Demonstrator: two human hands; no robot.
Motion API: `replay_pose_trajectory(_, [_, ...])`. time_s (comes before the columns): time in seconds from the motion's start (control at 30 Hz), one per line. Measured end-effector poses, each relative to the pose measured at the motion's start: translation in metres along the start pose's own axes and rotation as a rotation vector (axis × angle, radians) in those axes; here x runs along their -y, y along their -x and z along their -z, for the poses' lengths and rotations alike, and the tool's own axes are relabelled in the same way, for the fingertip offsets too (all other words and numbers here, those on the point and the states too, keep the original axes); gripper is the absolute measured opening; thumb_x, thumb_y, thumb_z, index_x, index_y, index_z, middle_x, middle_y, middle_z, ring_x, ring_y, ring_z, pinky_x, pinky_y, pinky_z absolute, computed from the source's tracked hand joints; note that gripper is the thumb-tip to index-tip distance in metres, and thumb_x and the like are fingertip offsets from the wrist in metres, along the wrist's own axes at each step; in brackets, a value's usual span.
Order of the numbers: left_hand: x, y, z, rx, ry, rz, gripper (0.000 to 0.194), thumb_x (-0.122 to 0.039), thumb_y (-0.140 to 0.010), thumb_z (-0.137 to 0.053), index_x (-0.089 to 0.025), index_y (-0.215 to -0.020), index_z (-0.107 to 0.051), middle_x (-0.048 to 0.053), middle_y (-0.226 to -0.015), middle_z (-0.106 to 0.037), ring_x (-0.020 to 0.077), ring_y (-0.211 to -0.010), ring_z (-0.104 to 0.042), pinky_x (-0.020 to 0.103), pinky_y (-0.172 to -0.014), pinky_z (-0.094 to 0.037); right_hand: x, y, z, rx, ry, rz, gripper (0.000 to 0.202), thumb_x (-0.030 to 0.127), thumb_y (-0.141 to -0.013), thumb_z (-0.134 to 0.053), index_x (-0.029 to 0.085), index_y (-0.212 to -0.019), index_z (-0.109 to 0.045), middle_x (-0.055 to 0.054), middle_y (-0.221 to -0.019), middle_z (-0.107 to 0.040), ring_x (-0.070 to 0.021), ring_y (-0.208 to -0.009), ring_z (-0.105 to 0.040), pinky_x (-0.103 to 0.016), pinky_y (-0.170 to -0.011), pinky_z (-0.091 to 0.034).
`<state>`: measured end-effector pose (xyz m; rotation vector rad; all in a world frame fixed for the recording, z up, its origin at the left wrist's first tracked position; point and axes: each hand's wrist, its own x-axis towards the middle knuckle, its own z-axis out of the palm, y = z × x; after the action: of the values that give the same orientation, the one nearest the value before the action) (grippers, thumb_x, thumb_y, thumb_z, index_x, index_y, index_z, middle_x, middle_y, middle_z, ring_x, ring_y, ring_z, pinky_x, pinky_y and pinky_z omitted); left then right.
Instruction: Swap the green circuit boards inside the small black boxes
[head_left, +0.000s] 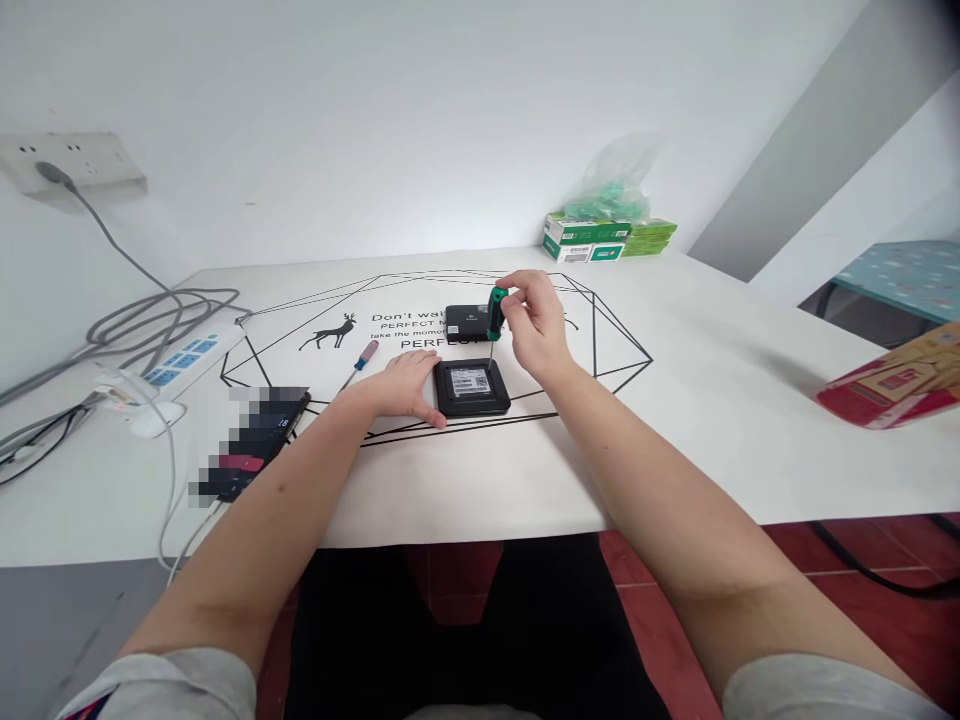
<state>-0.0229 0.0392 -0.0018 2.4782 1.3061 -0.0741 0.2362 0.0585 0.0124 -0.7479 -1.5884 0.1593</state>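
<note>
A black square case [471,388] with a white label lies on the white table. My left hand [409,388] rests at its left edge, thumb and fingers spread along that side. In my right hand [536,325] is a green and black screwdriver [496,315], held upright by the handle. Its shaft points down at the upper right part of the case; whether the tip sits in a screw is too small to tell. Just behind the case lies another flat black piece [466,322].
A second screwdriver [366,356] lies left of my left hand. Farther left are a phone [274,440], a power strip [187,365] and grey cables [135,335]. Green boxes [585,238] stand against the wall. At the right edge is a red and tan package [896,385].
</note>
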Motion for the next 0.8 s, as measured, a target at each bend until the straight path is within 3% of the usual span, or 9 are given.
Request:
replay_pose_trajectory(0.17, [-0.0004, 0.0005, -0.0023, 0.015, -0.009, 0.016, 0.143, -0.09, -0.069, -0.073, -0.013, -0.177, -0.019, 0.022, -0.186, -0.014, 0.0472, -0.172, -0.008, 0.058, -0.138, -0.014, -0.0046, 0.0016, -0.0001, 0.05, -0.067, -0.076, 0.036, 0.057, -0.11, -0.048, 0.03, -0.121, -0.069, -0.005, -0.11, -0.078, -0.0237, -0.091, -0.071, -0.046, -0.085, -0.06])
replay_pose_trajectory(0.33, [-0.0003, 0.0007, -0.0031, 0.009, -0.034, 0.017, 0.144, -0.092, -0.071, -0.072, -0.013, -0.178, -0.017, 0.021, -0.186, -0.013, 0.0475, -0.171, -0.009, 0.056, -0.138, -0.015, -0.003, 0.0008, -0.0047, 0.004, -0.008, 0.004, 0.043, 0.067, -0.107, -0.053, 0.028, -0.116, -0.069, -0.006, -0.107, -0.076, -0.0222, -0.088, -0.067, -0.044, -0.084, -0.059])
replay_pose_trajectory(0.47, [-0.0002, 0.0009, -0.003, 0.009, -0.042, 0.02, 0.145, -0.092, -0.07, -0.072, -0.016, -0.179, -0.015, 0.02, -0.186, -0.014, 0.0485, -0.171, -0.01, 0.058, -0.137, -0.017, 0.0005, -0.0001, -0.0035, 0.01, 0.0, 0.014, 0.044, 0.067, -0.106, -0.056, 0.028, -0.115, -0.072, -0.006, -0.102, -0.074, -0.0221, -0.086, -0.065, -0.044, -0.082, -0.058])
replay_pose_trajectory(0.67, [-0.0009, 0.0009, -0.0031, 0.017, -0.039, 0.023, 0.143, -0.091, -0.071, -0.07, -0.015, -0.179, -0.016, 0.02, -0.187, -0.014, 0.0477, -0.171, -0.01, 0.059, -0.137, -0.017, -0.0059, -0.0032, -0.0006, -0.001, -0.092, -0.084, 0.038, 0.063, -0.106, -0.056, 0.029, -0.109, -0.072, -0.005, -0.103, -0.072, -0.0229, -0.094, -0.067, -0.044, -0.086, -0.06])
replay_pose_trajectory(0.8, [-0.0016, 0.0013, -0.0021, 0.017, -0.04, 0.028, 0.142, -0.091, -0.071, -0.07, -0.014, -0.178, -0.018, 0.02, -0.187, -0.014, 0.0468, -0.172, -0.01, 0.058, -0.138, -0.016, -0.0077, -0.0038, -0.0039, -0.003, -0.157, -0.117, 0.041, 0.069, -0.098, -0.067, 0.03, -0.107, -0.064, -0.006, -0.123, -0.068, -0.0217, -0.101, -0.069, -0.042, -0.084, -0.062])
